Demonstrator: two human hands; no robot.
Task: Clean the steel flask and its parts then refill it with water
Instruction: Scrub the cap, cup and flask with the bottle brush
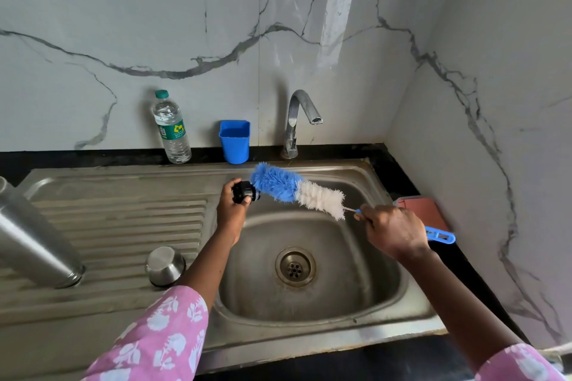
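Observation:
My left hand [230,210] grips a black flask stopper [244,192] over the back left of the sink basin [356,272]. My right hand [393,232] holds the blue handle of a bottle brush [297,189]; its blue and white bristles touch the stopper. The steel flask body [34,238] stands upside down on the ribbed drainboard [123,226] at the left. A steel cup lid [165,264] sits upside down on the drainboard nearer the basin.
A tap [298,114] stands behind the basin with no water running. A blue plastic cup [234,141] and a clear water bottle [171,128] stand against the marble wall. A reddish sponge [422,210] lies on the black counter at the right.

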